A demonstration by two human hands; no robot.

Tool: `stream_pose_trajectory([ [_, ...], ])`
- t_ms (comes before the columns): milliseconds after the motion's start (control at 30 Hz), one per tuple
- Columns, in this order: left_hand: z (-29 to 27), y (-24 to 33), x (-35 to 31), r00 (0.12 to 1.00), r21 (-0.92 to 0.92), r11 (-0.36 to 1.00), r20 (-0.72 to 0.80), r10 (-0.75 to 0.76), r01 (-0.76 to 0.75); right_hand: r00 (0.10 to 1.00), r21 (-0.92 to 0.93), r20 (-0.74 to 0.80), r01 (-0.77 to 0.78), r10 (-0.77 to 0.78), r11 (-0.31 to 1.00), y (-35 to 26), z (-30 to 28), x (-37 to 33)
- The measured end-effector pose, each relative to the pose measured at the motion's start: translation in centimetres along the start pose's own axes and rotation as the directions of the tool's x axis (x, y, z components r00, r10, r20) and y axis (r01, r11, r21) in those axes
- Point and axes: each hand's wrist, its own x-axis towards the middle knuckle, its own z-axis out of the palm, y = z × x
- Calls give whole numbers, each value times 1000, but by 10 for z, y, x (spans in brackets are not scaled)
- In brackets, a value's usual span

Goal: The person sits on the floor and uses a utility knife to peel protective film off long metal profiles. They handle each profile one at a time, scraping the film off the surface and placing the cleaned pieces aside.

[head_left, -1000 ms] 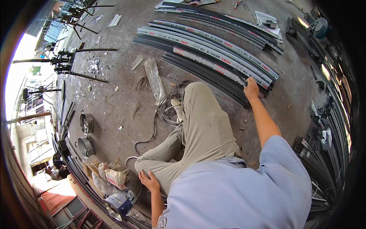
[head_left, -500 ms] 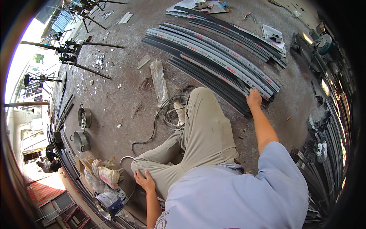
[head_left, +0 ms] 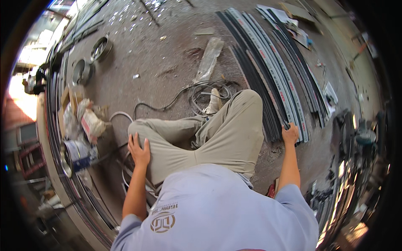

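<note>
My left hand point(head_left: 139, 149) rests on my bent left knee with its fingers spread and nothing in them. At the near end of a row of long profile strips point(head_left: 273, 62), my right hand point(head_left: 290, 134) is closed on the end of a dark profile strip point(head_left: 286, 125). Some strips in this row are dark, others carry a pale printed film. My fingers partly hide the gripped end. Left of them, close to my right knee, lies a bundle of thin dark strips point(head_left: 268, 113).
Another strip bundle point(head_left: 302, 69) lies farther right. A looped cable point(head_left: 201, 90) surrounds my foot, beside a clear plastic-wrapped piece point(head_left: 209, 58). To the left are metal rings point(head_left: 82, 72), a tin can point(head_left: 75, 154) and plastic bags point(head_left: 90, 121). More metal lengths are piled at right.
The whole view has turned, so the strips now run more nearly away from me. My right hand stays at their near end; my left hand stays on my knee.
</note>
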Motion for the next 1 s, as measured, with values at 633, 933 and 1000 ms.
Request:
stream_pose_trajectory([
  [633,20,-26,14,990,-203,979,-139,-33,4,892,19,-6,452,-452,892,-198,-219,90],
  [933,17,-28,8,991,-226,970,-78,-106,86,799,-335,303,599,-519,727,-290,-254,80],
  [1000,10,-17,14,993,-146,986,-71,-95,84,794,-371,294,608,-532,702,-302,-257,69],
])
